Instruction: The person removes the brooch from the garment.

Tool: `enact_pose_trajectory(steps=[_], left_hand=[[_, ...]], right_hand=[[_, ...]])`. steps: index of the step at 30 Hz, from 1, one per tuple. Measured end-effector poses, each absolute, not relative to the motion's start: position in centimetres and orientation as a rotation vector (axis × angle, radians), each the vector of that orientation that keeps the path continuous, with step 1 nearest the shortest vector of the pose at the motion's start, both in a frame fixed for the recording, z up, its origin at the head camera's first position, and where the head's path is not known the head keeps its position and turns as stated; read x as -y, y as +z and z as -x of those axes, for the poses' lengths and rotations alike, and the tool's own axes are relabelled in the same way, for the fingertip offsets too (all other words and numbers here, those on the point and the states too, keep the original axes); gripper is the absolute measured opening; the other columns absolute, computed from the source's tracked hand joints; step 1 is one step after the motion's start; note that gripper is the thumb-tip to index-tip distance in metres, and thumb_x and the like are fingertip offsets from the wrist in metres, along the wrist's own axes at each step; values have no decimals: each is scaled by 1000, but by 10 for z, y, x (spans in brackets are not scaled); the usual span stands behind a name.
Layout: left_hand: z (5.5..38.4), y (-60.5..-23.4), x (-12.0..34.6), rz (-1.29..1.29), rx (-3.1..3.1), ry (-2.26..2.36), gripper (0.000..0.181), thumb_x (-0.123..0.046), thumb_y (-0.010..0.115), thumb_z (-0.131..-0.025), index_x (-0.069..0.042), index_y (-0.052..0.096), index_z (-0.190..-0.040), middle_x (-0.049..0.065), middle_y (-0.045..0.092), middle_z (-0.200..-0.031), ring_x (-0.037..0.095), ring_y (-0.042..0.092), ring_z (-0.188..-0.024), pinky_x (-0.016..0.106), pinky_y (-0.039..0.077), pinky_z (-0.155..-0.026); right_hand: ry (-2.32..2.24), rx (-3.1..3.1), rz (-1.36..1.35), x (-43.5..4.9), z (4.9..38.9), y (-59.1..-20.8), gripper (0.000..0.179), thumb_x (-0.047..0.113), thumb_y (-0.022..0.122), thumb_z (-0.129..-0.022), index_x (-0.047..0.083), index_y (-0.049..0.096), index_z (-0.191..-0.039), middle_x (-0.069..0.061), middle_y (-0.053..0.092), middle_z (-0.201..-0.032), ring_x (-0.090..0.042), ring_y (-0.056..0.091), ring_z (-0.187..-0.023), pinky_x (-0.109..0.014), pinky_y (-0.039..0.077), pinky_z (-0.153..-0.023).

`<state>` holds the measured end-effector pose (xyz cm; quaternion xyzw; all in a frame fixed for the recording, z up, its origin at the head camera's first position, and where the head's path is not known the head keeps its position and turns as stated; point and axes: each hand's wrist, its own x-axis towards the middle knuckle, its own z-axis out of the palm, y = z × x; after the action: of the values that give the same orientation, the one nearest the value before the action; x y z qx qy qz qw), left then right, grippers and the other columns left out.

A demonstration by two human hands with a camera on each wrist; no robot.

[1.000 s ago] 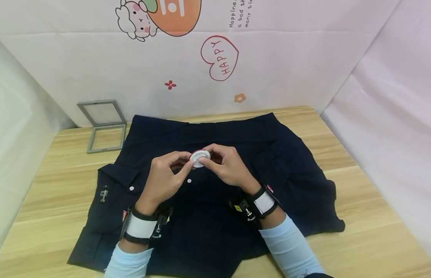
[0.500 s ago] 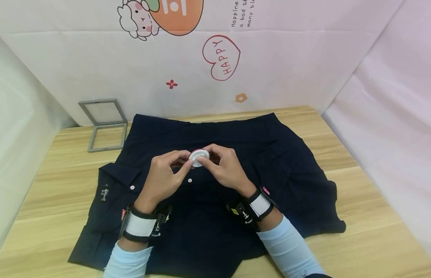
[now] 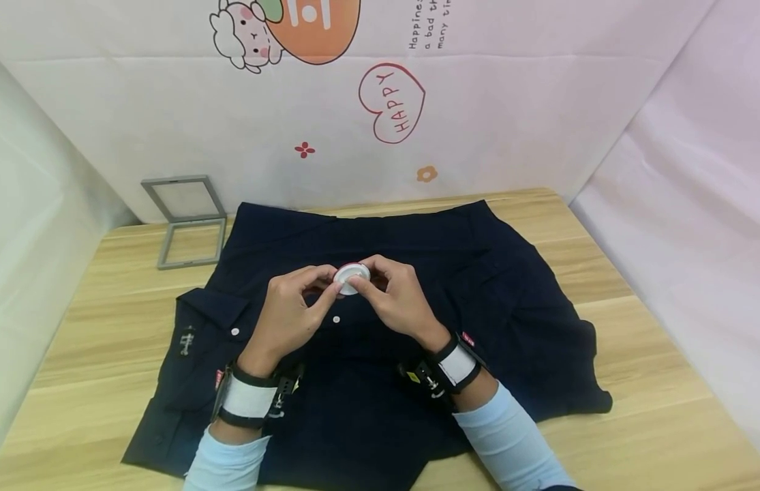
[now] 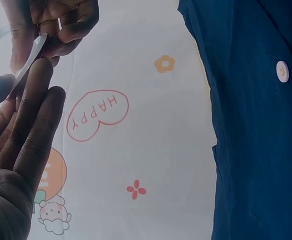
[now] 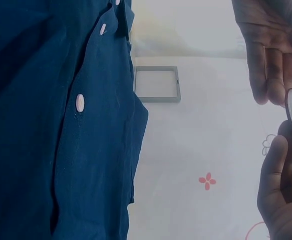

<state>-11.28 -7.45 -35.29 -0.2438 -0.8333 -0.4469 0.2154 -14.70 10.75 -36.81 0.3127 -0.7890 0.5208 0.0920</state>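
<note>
Both hands hold a small round badge (image 3: 350, 271), its white back turned up and a thin red rim along the far edge. My left hand (image 3: 289, 315) pinches its left side between thumb and fingers. My right hand (image 3: 403, 299) grips the right side, the thumb lying across the white back. In the left wrist view the badge (image 4: 34, 52) appears nearly edge-on between the fingertips of both hands; its front is hidden. Beneath the hands a dark navy shirt (image 3: 367, 402) with white buttons lies spread over the table.
A grey hinged frame (image 3: 191, 221) stands opened at the back left, against the white printed backdrop (image 3: 502, 116). The wood-grain table (image 3: 656, 382) shows on both sides of the shirt. White cloth walls (image 3: 698, 225) rise left and right.
The right wrist has shifted slightly left, and the right thumb has slid a little on the badge's back. Both hands keep hold of the badge; the whole view shifts slightly.
</note>
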Motion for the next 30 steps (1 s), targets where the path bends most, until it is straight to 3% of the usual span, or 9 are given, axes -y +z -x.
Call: enact_pose_trajectory(steps=[4, 13, 20, 24, 30], left_hand=[[113, -353, 76, 671, 2315, -1252, 13, -5, 69, -83, 2, 69, -94, 15, 73, -86, 14, 67, -73, 36, 62, -62], [114, -355, 78, 675, 2296, -1226, 12, -6, 70, -82, 0, 70, -92, 13, 72, -85, 13, 66, -74, 39, 60, -59], [116, -355, 81, 689, 2245, -1021, 12, -4, 75, -76, -1, 74, -88, 12, 73, -86, 18, 67, -80, 39, 60, -66], [115, -354, 81, 700, 2237, -973, 13, -2, 77, -73, -1, 75, -86, 11, 73, -87, 18, 67, -81, 37, 60, -64], [115, -355, 80, 723, 2245, -959, 14, -2, 78, -72, -1, 76, -86, 12, 72, -89, 18, 66, -79, 34, 59, -59]], right_hand=[[1574, 2352, -947, -108, 148, -368, 19, 13, 62, -90, -1, 65, -103, -15, 68, -87, -15, 64, -71, -36, 59, -63], [1571, 2387, -1025, -113, 152, -367, 20, 8, 64, -88, 1, 63, -106, -16, 66, -97, -17, 62, -81, -41, 59, -70], [1658, 2568, -907, -131, 161, -364, 34, 24, 53, -96, 3, 56, -123, -15, 63, -115, -19, 61, -99, -45, 56, -84], [1808, 2683, -714, -136, 164, -362, 45, 37, 47, -97, 3, 56, -125, -16, 67, -104, -19, 65, -91, -44, 57, -84], [2053, 2707, -571, -132, 162, -358, 48, 44, 49, -95, 2, 65, -110, -11, 70, -82, -22, 68, -75, -31, 60, -69]])
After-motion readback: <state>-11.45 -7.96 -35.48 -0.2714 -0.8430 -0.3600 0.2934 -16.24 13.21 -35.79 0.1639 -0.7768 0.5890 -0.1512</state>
